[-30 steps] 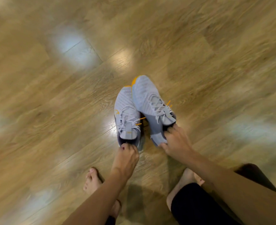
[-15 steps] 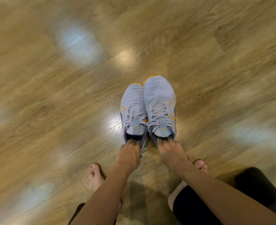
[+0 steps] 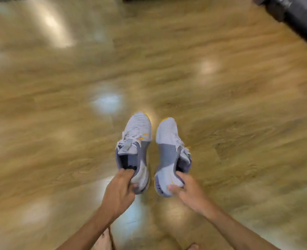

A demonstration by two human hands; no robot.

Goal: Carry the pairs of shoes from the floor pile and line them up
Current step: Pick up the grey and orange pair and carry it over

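Person bent over glossy wood-plank floor (image 3: pixel 239 109), both bare forearms reaching down and forward. Frame is motion-blurred.

Left hand (image 3: pixel 119 191): fingers curled over the heel collar of a pale grey knit sneaker with darker grey side panel and orange trim (image 3: pixel 134 147), fingertips hooked inside the opening, thumb pressed on the outer heel. Shoe points away from the person, tongue and white laces upward.

Right hand (image 3: pixel 188 192): pinches the heel of the matching pale grey sneaker (image 3: pixel 169 152), thumb on the heel's inner side, fingers round the back. This shoe is rolled onto its side, opening turned right.

The two shoes sit side by side, toes forward, a narrow gap between them. Cannot tell whether the soles touch the floor.

Far right corner: a dark bulky object (image 3: pixel 297 17), too blurred to identify.
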